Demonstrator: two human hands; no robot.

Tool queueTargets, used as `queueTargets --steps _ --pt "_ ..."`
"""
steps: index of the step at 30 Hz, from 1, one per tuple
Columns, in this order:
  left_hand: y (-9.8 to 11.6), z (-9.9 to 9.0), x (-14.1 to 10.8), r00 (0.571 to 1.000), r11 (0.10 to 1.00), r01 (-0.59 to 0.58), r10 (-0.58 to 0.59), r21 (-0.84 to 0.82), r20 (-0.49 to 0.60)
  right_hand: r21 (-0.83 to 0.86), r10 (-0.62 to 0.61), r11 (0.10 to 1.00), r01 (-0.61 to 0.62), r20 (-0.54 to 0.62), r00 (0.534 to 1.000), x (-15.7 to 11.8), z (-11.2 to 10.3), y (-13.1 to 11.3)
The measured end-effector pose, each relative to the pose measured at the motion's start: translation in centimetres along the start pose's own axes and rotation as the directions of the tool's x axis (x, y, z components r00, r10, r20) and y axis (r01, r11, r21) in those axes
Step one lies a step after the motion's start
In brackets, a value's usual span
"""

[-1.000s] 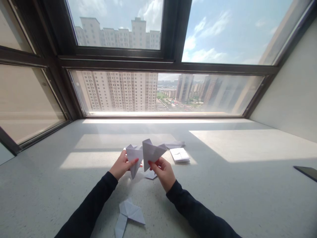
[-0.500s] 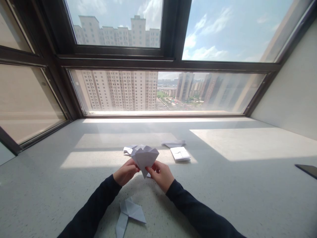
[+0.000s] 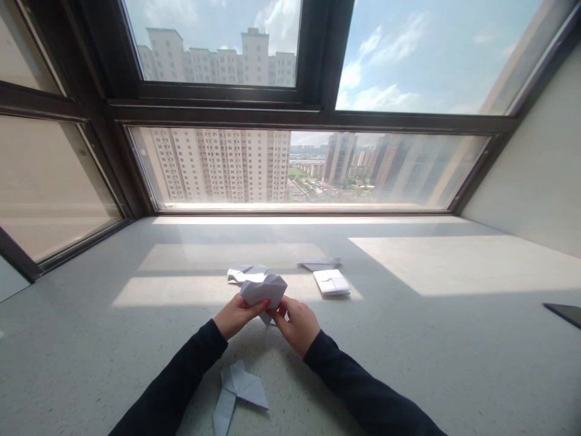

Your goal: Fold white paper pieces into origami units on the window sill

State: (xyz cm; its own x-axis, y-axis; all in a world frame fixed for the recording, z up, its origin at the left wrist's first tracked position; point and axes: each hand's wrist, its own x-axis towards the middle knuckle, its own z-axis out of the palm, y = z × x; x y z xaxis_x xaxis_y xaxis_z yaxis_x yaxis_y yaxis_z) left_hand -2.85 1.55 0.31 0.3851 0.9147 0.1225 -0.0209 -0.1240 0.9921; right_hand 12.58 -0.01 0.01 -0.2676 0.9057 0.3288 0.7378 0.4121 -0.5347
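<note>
Both hands hold one piece of folded white paper (image 3: 264, 290), raised above the pale speckled sill with its creased, pointed edge facing away from me. My left hand (image 3: 236, 315) grips its left side, the thumb lying across the near face. On the right lower side, my right hand (image 3: 295, 321) pinches the paper near its narrow bottom tip. The fingers behind the paper are hidden. Just behind it lies another folded paper piece (image 3: 245, 272), partly covered by the held one.
Nearer to me lies an angular folded paper shape (image 3: 238, 387). Right of the hands are a square folded paper packet (image 3: 331, 282) and a flat folded paper (image 3: 319, 264). A dark flat object (image 3: 565, 313) rests at the far right. Dark-framed windows (image 3: 313, 118) border the sill (image 3: 408, 351).
My left hand has shifted slightly right and its thumb now lies over the front of the paper. The held paper has tilted and looks lower and less fanned.
</note>
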Motion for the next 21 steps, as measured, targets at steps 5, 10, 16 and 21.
queueTargets --steps 5,10,16,21 --pt "-0.2 -0.2 0.1 0.998 1.0 -0.003 0.005 0.03 -0.055 0.07 0.065 0.996 -0.063 -0.035 0.997 0.0 0.2 0.0" --pt "0.1 -0.1 0.0 0.999 1.0 0.004 -0.004 -0.013 -0.035 0.378 0.197 0.914 -0.145 -0.103 0.975 0.3 0.6 0.6" --pt "0.3 0.5 -0.1 1.0 0.985 -0.022 0.026 -0.169 0.017 0.605 0.08 0.786 -0.126 0.104 0.991 0.7 0.7 1.0" --pt "0.9 1.2 -0.2 0.999 0.958 0.025 -0.017 -0.286 0.031 0.649 0.024 0.755 -0.094 0.116 0.993 0.5 0.2 0.3"
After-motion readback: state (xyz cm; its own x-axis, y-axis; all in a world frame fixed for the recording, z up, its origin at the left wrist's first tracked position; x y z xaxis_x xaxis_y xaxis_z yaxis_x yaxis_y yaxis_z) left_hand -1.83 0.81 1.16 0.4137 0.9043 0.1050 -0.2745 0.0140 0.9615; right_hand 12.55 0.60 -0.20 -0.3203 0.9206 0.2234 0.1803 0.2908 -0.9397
